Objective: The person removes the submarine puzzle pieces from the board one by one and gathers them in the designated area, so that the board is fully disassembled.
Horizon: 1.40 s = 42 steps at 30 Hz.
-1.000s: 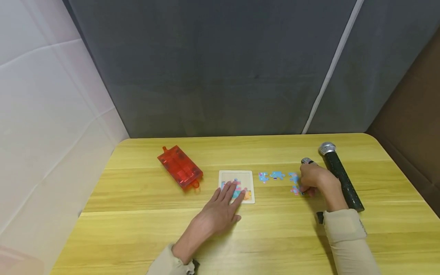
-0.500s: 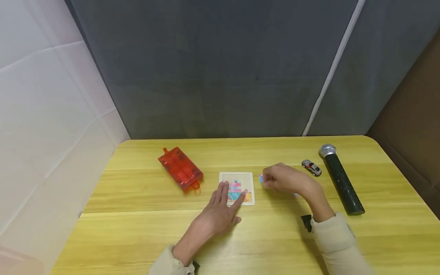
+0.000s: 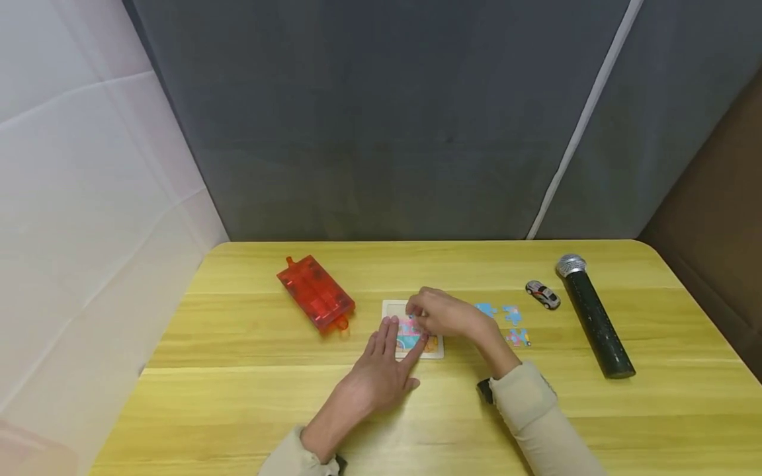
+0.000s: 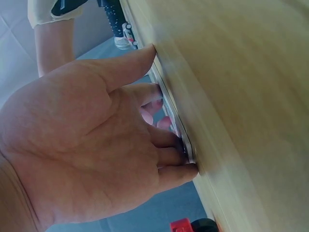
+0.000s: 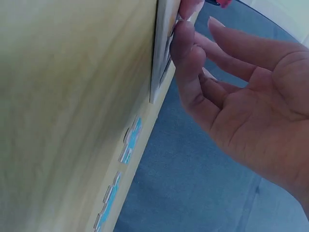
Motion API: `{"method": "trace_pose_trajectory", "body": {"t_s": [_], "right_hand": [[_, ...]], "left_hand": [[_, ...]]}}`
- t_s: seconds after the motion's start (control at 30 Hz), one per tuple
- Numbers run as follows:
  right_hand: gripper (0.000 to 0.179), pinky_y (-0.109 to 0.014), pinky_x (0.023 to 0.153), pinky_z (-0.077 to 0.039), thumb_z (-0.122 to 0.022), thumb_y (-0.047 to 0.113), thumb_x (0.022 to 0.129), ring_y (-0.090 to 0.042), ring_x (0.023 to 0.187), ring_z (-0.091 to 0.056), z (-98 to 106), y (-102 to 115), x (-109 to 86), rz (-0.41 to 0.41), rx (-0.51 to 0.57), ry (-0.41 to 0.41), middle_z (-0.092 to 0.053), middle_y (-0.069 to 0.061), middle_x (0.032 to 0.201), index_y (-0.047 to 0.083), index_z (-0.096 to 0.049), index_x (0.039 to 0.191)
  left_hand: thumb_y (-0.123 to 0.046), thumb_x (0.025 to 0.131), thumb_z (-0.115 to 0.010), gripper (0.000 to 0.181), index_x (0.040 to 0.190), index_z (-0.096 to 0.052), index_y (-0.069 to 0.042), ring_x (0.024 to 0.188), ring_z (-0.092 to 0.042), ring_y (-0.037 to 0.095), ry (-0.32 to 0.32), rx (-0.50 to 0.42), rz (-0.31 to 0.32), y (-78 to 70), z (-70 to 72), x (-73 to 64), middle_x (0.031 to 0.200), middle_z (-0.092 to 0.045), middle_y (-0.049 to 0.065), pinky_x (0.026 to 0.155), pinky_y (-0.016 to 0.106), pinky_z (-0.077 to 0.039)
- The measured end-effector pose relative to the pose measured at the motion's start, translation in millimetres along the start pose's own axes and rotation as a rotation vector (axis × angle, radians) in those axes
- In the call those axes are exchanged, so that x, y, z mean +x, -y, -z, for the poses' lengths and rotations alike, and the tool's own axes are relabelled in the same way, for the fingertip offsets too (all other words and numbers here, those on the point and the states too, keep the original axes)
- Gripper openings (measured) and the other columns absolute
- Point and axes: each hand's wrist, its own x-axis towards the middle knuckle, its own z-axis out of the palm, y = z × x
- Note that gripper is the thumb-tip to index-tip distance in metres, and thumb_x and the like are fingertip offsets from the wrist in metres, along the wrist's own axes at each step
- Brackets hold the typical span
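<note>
Jigsaw tray [image 3: 395,309] is partly overlaid by the straight fingers of the left hand [image 3: 378,378]. The right hand [image 3: 448,315], fingers bent, is positioned over the upper-right area; whether anything is gripped cannot be determined. Loose jigsaw pieces [image 3: 512,315] are located rightward.

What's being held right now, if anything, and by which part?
The left hand holds nothing, resting on the puzzle tray; whether the right hand above it holds anything cannot be told.

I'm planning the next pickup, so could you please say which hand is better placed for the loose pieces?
Probably the right hand: it's nearer the loose pieces, while the left hand touches the tray.
</note>
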Motion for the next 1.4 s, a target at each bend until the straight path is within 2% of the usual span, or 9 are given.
{"method": "trace_pose_trajectory", "body": {"t_s": [0.17,0.3,0.47,0.53,0.77,1.07,1.4], "right_hand": [[0.021,-0.036,0.09,-0.062,-0.06,-0.009,0.104,-0.013,0.076,-0.063,-2,-4,3.0,0.004,0.056,-0.014,-0.074,-0.009,0.095,-0.008,-0.073,0.121],[0.022,-0.034,0.088,-0.061,-0.058,-0.011,0.103,-0.013,0.07,-0.065,-4,-5,3.7,0.01,0.085,-0.019,-0.073,-0.008,0.084,-0.01,-0.072,0.119],[0.013,-0.027,0.081,-0.057,-0.061,-0.006,0.105,-0.013,0.081,-0.062,-7,-3,2.6,0.004,0.043,-0.045,-0.063,-0.009,0.102,-0.004,-0.069,0.115],[0.008,-0.025,0.076,-0.055,-0.063,-0.004,0.106,-0.012,0.081,-0.061,-8,-1,2.5,0.001,0.038,-0.066,-0.06,-0.008,0.103,-0.002,-0.066,0.113],[0.012,-0.023,0.067,-0.053,-0.061,-0.009,0.105,-0.011,0.069,-0.067,-11,2,3.3,-0.018,0.051,-0.089,-0.069,-0.006,0.086,0.002,-0.063,0.109],[0.015,-0.024,0.067,-0.053,-0.06,-0.011,0.104,-0.013,0.068,-0.067,-11,0,3.7,-0.008,0.071,-0.083,-0.069,-0.007,0.083,0.003,-0.062,0.109],[0.015,-0.025,0.067,-0.056,-0.061,-0.013,0.103,-0.015,0.068,-0.068,-9,-3,3.1,-0.023,0.145,-0.103,-0.07,-0.009,0.084,0.001,-0.062,0.108]], "left_hand": [[-0.046,0.114,-0.055,0.069,0.176,-0.028,-0.029,0.17,-0.012,0.046,-0.006,0.008,-0.005,-0.2,0.4,-0.8,0.179,-0.013,0.033,0.136,0.054,-0.028],[-0.045,0.115,-0.055,0.069,0.176,-0.029,-0.028,0.17,-0.012,0.046,-0.006,-0.002,-0.004,0.0,0.8,-1.5,0.179,-0.013,0.033,0.136,0.054,-0.027],[-0.045,0.115,-0.055,0.07,0.176,-0.028,-0.028,0.17,-0.012,0.046,0.0,0.004,-0.003,-0.1,1.4,-1.6,0.179,-0.012,0.034,0.136,0.054,-0.028],[-0.045,0.115,-0.055,0.07,0.176,-0.027,-0.028,0.17,-0.012,0.046,0.001,0.01,-0.002,-0.2,1.1,-1.1,0.179,-0.013,0.033,0.136,0.054,-0.028],[-0.045,0.115,-0.056,0.07,0.176,-0.028,-0.027,0.169,-0.014,0.047,-0.018,0.033,-0.008,-0.7,1.1,-1.2,0.178,-0.015,0.034,0.135,0.054,-0.03],[-0.046,0.114,-0.055,0.07,0.176,-0.027,-0.028,0.169,-0.015,0.046,-0.019,0.051,-0.008,-1.6,0.5,-0.8,0.178,-0.016,0.034,0.135,0.054,-0.03],[-0.047,0.114,-0.056,0.071,0.177,-0.026,-0.03,0.169,-0.015,0.046,-0.017,0.056,0.003,-2.6,-0.1,-0.2,0.179,-0.016,0.033,0.135,0.054,-0.03]]}}
